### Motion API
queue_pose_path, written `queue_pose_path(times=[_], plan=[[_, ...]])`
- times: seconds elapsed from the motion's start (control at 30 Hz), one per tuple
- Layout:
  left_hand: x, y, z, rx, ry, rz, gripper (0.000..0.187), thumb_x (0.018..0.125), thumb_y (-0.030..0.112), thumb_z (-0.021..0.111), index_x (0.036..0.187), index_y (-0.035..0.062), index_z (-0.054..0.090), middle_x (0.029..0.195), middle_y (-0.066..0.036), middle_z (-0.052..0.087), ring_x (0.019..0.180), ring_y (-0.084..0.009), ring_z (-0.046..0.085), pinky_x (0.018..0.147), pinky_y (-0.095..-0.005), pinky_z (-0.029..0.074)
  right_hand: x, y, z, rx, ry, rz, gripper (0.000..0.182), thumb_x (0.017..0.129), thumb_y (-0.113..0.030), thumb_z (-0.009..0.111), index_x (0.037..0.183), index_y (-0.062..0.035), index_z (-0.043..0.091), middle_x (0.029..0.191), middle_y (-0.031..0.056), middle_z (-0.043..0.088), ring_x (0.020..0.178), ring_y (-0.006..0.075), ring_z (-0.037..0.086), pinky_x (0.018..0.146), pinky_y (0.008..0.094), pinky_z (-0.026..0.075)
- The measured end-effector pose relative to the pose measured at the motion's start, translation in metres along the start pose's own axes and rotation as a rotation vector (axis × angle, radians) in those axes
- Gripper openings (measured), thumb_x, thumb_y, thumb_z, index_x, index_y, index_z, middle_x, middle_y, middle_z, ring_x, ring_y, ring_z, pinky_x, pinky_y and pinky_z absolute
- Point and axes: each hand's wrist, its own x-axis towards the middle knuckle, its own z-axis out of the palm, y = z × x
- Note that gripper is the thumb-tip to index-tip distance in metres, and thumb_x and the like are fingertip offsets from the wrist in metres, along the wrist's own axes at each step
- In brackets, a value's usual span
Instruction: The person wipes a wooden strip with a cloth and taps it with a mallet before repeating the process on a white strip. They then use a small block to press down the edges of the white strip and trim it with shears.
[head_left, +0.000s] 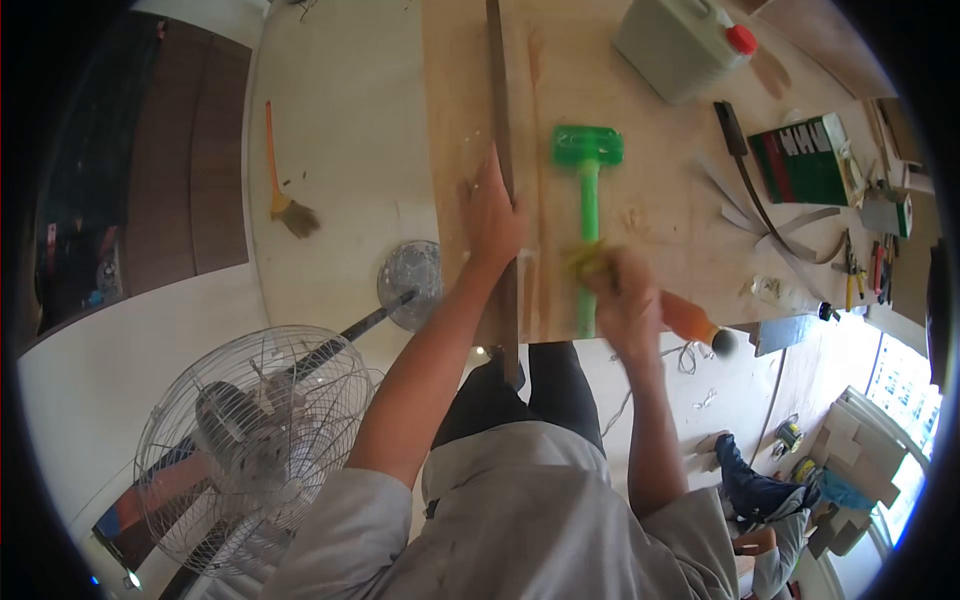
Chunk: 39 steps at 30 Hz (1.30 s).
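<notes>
My left hand (492, 220) is on a long, narrow wooden strip (503, 90), fingers along its left side and thumb on the right. The strip runs lengthwise over the workbench (640, 215) and past its near edge. My right hand (632, 297), blurred by motion, is closed around an orange bottle-shaped thing (690, 318) with a dark round end. A yellowish blur (590, 258) shows in front of those fingers; I cannot tell what it is. Beside the right hand lies a green mallet (588, 195), its handle partly overlapped by the yellowish blur.
A white jerrycan (680, 50) with a red cap stands at the bench's far side. To the right are a green box (800, 160), curved strips (790, 240) and pliers (853, 270). A floor fan (255, 440) stands left, a broom (290, 212) beyond it. Another person (765, 490) is lower right.
</notes>
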Motion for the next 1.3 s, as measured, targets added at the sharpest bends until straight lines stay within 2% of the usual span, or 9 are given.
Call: queue_pose_path(times=[0.13,0.23,0.33,0.47,0.77,0.83,1.07,1.17,1.3], plan=[[0.004,0.012,-0.010,-0.066,0.009,0.002,0.089,0.091,0.004,0.065,0.170,0.0144,0.025,0.159,-0.020,0.052,0.144,-0.0394,0.052,0.124,-0.0645,0.023,-0.081,0.019,0.049,-0.059,-0.250,0.100,0.027,0.091,-0.009,0.075,0.112,-0.0005,0.062,0.110,0.0200,0.066,0.094,0.0424,0.068,0.084,0.0464,0.054],[0.002,0.007,-0.005,0.011,-0.042,0.006,0.089,0.089,0.001,0.063,0.169,0.0243,0.031,0.150,-0.017,0.058,0.138,-0.0379,0.056,0.123,-0.0641,0.025,-0.104,0.012,0.080,-0.054,-0.270,0.324,0.031,0.092,-0.015,0.078,0.112,0.0000,0.061,0.112,0.0220,0.065,0.098,0.0432,0.068,0.084,0.0479,0.053],[0.002,0.001,0.002,0.003,0.029,0.060,0.088,0.089,0.000,0.062,0.168,0.0275,0.035,0.139,-0.015,0.062,0.133,-0.0360,0.058,0.123,-0.0640,0.026,-0.116,0.027,0.096,-0.026,-0.137,0.332,0.034,0.090,-0.016,0.083,0.107,0.0004,0.059,0.096,0.0215,0.070,0.086,0.0437,0.068,0.076,0.0473,0.054],[0.002,-0.003,0.004,0.001,0.024,0.066,0.087,0.088,0.000,0.063,0.167,0.0261,0.036,0.138,-0.015,0.062,0.134,-0.0349,0.058,0.121,-0.0643,0.027,-0.124,0.029,0.091,-0.019,-0.193,0.347,0.033,0.089,-0.014,0.085,0.103,0.0008,0.059,0.080,0.0185,0.069,0.072,0.0415,0.065,0.068,0.0440,0.052],[0.001,-0.010,0.010,-0.101,-0.010,0.056,0.087,0.089,0.004,0.064,0.168,0.0263,0.035,0.144,-0.018,0.059,0.140,-0.0367,0.053,0.126,-0.0679,0.018,-0.113,0.023,0.075,-0.018,-0.366,0.382,0.029,0.088,-0.013,0.085,0.102,-0.0002,0.064,0.079,0.0193,0.068,0.070,0.0333,0.065,0.069,0.0408,0.052],[0.003,-0.009,0.007,-0.084,-0.018,0.063,0.090,0.087,0.006,0.066,0.169,0.0277,0.033,0.145,-0.025,0.058,0.142,-0.0405,0.051,0.125,-0.0713,0.021,-0.111,0.029,0.076,-0.034,-0.369,0.374,0.029,0.088,-0.014,0.085,0.101,0.0000,0.064,0.081,0.0199,0.070,0.072,0.0341,0.066,0.071,0.0418,0.052],[0.002,-0.005,0.006,-0.076,-0.006,0.054,0.090,0.087,0.006,0.065,0.169,0.0274,0.033,0.147,-0.026,0.057,0.145,-0.0413,0.049,0.125,-0.0717,0.019,-0.103,0.028,0.076,-0.073,-0.388,0.399,0.032,0.085,-0.017,0.087,0.098,0.0013,0.065,0.084,0.0214,0.071,0.078,0.0394,0.068,0.074,0.0439,0.053],[0.001,-0.006,0.006,-0.080,-0.017,0.049,0.089,0.088,0.006,0.065,0.169,0.0272,0.033,0.149,-0.026,0.056,0.146,-0.0415,0.047,0.126,-0.0716,0.019,-0.087,0.039,0.086,-0.186,-0.314,0.345,0.030,0.085,-0.017,0.087,0.101,0.0008,0.069,0.087,0.0214,0.073,0.082,0.0410,0.070,0.076,0.0438,0.053],[0.002,-0.006,0.005,-0.109,-0.009,0.059,0.090,0.087,0.006,0.065,0.169,0.0268,0.033,0.150,-0.026,0.055,0.147,-0.0422,0.046,0.126,-0.0711,0.018,-0.060,0.035,0.086,-0.073,-0.282,0.331,0.030,0.086,-0.017,0.085,0.108,-0.0011,0.073,0.092,0.0215,0.074,0.084,0.0426,0.070,0.078,0.0459,0.053]])
